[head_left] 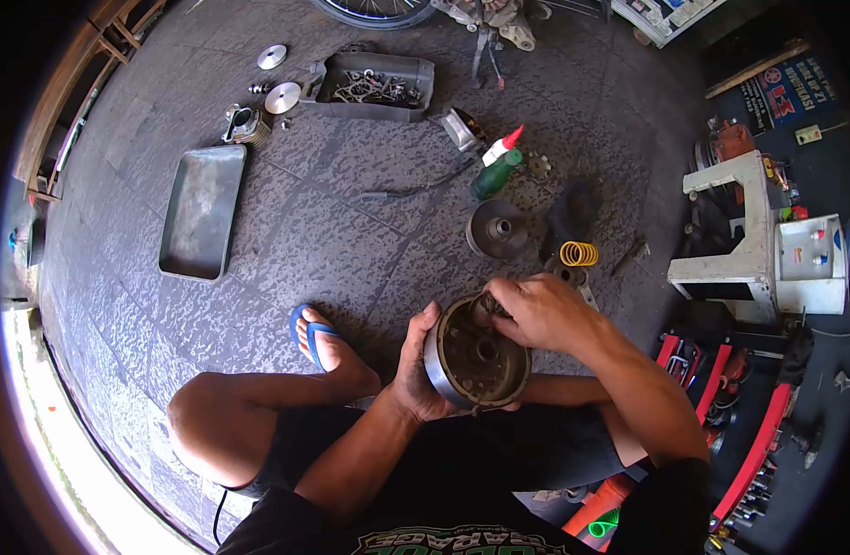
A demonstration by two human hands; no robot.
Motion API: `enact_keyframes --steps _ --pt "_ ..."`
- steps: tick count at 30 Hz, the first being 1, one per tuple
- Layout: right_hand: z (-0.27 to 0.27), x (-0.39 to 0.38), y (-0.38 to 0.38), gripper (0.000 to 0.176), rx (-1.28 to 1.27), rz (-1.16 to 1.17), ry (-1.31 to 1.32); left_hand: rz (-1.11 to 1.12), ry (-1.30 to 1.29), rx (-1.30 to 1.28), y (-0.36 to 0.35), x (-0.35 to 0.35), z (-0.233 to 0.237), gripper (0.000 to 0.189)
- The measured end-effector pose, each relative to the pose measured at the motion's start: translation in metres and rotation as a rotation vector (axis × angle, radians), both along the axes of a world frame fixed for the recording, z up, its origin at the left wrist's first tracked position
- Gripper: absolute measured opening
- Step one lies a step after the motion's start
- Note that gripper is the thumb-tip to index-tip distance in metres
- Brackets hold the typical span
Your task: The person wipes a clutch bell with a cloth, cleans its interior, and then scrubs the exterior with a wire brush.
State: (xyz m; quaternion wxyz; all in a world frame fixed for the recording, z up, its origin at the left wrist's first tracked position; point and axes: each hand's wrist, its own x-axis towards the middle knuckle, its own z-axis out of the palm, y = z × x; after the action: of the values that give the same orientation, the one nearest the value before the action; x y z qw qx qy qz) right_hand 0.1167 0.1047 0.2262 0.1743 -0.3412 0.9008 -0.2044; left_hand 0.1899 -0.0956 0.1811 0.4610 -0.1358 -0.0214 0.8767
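My left hand (409,368) is wrapped round a greasy metal drum (476,375), its thumb against the outer wall. The drum is tilted towards me above my lap, showing a hub and a brown, dirty inside. At its upper right rim, my right hand (534,313) is closed with fingers curled down into the opening; what they pinch, if anything, is hidden. Just beyond the drum on the floor are a yellow coil spring (578,253), a dark round bell-shaped metal part (497,229) and a flat plate (570,273) partly behind my right hand.
A green bottle (496,176) and a white bottle with a red nozzle (504,145) stand ahead. Farther off lie a bin of bolts (369,88), an empty metal tray (203,215), a cylinder block (246,126) and silver discs (283,98). A white stand (735,245) and red tool trays (712,388) are right.
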Motion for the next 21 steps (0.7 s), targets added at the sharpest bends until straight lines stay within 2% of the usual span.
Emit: enact_keyframes --steps 3,5,9,12,14,17,18,19,20,21 --pt "-0.008 0.004 -0.004 0.028 0.004 -0.053 -0.093 0.005 -0.059 -0.007 -0.004 0.008 -0.005 0.087" --pt "-0.011 0.006 -0.004 0.022 -0.095 -0.112 -0.211 0.01 -0.068 0.026 -0.007 0.012 -0.009 0.087" --pt "-0.035 0.01 -0.003 0.02 -0.219 -0.16 -0.253 0.0 -0.119 0.083 -0.011 0.011 -0.015 0.086" --pt "-0.041 0.008 -0.012 0.025 -0.358 -0.22 -0.291 0.018 -0.125 0.159 -0.015 0.009 -0.022 0.087" --pt "-0.041 0.007 -0.022 0.029 -0.588 -0.389 -0.472 0.028 -0.132 0.159 -0.018 0.009 -0.024 0.088" --pt "-0.043 -0.002 -0.027 0.03 -0.488 -0.436 -0.627 0.053 -0.144 0.177 -0.019 0.01 -0.024 0.088" --pt "-0.051 -0.008 -0.028 0.03 -0.486 -0.431 -0.626 0.065 -0.146 0.192 -0.018 0.009 -0.023 0.088" --pt "-0.067 -0.013 -0.027 0.031 -0.351 -0.437 -0.573 0.066 -0.146 0.193 -0.016 0.01 -0.024 0.088" --pt "-0.081 -0.017 -0.027 0.031 -0.218 -0.442 -0.523 0.074 -0.149 0.129 -0.015 0.013 -0.025 0.086" --pt "-0.09 -0.021 -0.028 0.031 -0.22 -0.439 -0.525 0.083 -0.149 0.064 -0.015 0.015 -0.027 0.085"
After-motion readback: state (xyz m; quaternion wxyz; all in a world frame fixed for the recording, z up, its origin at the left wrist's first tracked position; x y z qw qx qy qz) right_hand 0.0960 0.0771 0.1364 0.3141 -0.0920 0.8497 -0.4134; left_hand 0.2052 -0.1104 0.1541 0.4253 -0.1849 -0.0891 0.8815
